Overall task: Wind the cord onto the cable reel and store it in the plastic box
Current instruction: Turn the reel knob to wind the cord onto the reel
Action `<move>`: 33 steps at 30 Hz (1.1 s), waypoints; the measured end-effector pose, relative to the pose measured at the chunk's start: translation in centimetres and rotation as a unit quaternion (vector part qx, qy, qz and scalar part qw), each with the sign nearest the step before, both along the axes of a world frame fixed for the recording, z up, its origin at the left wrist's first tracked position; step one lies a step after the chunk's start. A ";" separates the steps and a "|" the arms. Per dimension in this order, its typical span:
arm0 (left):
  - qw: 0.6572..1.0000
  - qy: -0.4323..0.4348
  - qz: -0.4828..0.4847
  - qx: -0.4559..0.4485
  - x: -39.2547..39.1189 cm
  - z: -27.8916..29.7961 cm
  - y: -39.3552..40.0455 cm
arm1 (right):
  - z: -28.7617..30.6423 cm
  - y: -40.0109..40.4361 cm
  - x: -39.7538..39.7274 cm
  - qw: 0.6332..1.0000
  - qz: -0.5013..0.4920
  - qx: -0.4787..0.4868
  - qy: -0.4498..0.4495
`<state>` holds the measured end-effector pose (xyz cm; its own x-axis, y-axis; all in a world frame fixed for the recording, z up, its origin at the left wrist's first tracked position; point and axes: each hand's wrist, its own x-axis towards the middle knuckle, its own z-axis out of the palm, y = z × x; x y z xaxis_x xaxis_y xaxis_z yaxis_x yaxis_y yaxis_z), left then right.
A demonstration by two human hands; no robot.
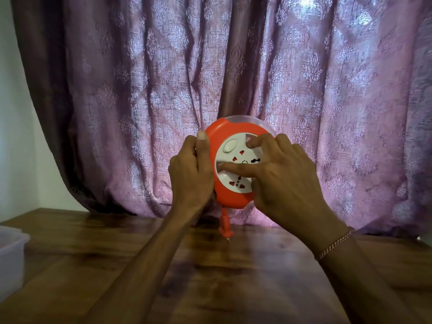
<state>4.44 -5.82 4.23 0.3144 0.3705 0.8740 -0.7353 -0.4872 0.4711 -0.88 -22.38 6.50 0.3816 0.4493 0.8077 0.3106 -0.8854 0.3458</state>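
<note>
Forearms are reaching up from the bottom edge of the frame, crossing the wooden table [117,258], and I am following them to the cable reel [224,197]. Reel is being held upright at centre frame, off the table, its white socket face [230,148] turned toward the camera. Left hand [189,171] is gripping the orange rim on the left side, thumb wrapped over the front edge. Right hand [289,183] is lying on the face with fingers [238,169] spread and pressing flat, pinching nothing. Cord [224,213] is hanging out below the reel as a short tail, with the plug [226,233] dangling just above the table; winding is, in my judgement, nearly complete. To finish well, I am advising that the left hand be keeping the housing fixed while the right is turning the face steadily, so the tail is drawing in without the plug snagging at the slot. Plastic box [11,251] is waiting at the lower left edge, well apart from the reel. Pink patterned curtain [140,90] is filling the background.
</note>
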 end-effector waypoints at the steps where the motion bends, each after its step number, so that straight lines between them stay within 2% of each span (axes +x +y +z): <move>1: 1.000 0.000 0.001 0.003 0.0 0.0 0.0 | -0.1 0.2 -0.2 1.000 0.008 0.023 0.006; 4: 1.000 -0.004 0.012 0.006 -0.2 0.0 -0.2 | -0.3 0.8 -0.5 0.994 0.056 0.092 0.016; 8: 1.000 -0.002 0.007 0.008 -0.1 -0.1 -0.3 | -0.9 0.9 -0.3 0.990 0.046 0.132 -0.019; 11: 1.000 0.009 0.011 0.016 0.0 -0.1 -0.3 | -1.4 1.6 -0.3 0.982 0.015 0.189 -0.002; 14: 1.000 0.020 0.002 0.015 0.1 -0.2 -0.3 | -1.8 1.9 -0.2 0.981 0.005 0.193 -0.004; 21: 0.997 0.044 -0.049 -0.044 0.2 0.2 0.4 | -0.1 -0.7 0.9 0.983 0.153 0.106 0.011; 23: 0.995 0.047 -0.060 -0.065 0.1 0.5 0.9 | 0.1 -1.2 1.4 0.959 0.223 0.161 -0.067; 25: 0.994 0.046 -0.069 -0.077 0.0 0.7 1.1 | 0.1 -1.2 1.6 0.911 0.258 0.298 -0.124; 26: 0.993 0.042 -0.072 -0.079 -0.1 0.8 1.1 | 0.1 -1.0 1.6 0.878 0.275 0.378 -0.098; 28: 0.993 0.041 -0.079 -0.081 -0.5 0.9 0.9 | 0.1 -0.7 1.6 0.800 0.304 0.514 0.050; 29: 0.992 0.042 -0.084 -0.083 -0.8 0.9 0.7 | 0.0 -0.4 1.6 0.744 0.330 0.560 0.150; 31: 0.991 0.042 -0.093 -0.089 -1.3 1.0 0.4 | -0.7 0.5 1.8 0.591 0.430 0.607 0.312; 32: 0.991 0.041 -0.096 -0.089 -1.6 1.0 0.3 | -1.1 1.2 1.7 0.520 0.473 0.621 0.346; 33: 0.991 0.040 -0.098 -0.084 -1.9 1.0 0.3 | -1.5 1.8 1.6 0.475 0.498 0.635 0.352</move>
<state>2.56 -5.52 5.24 0.4602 0.4336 0.7747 -0.7654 -0.2483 0.5937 0.67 -20.54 5.04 0.8669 0.0115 0.4984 0.4365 0.4653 -0.7700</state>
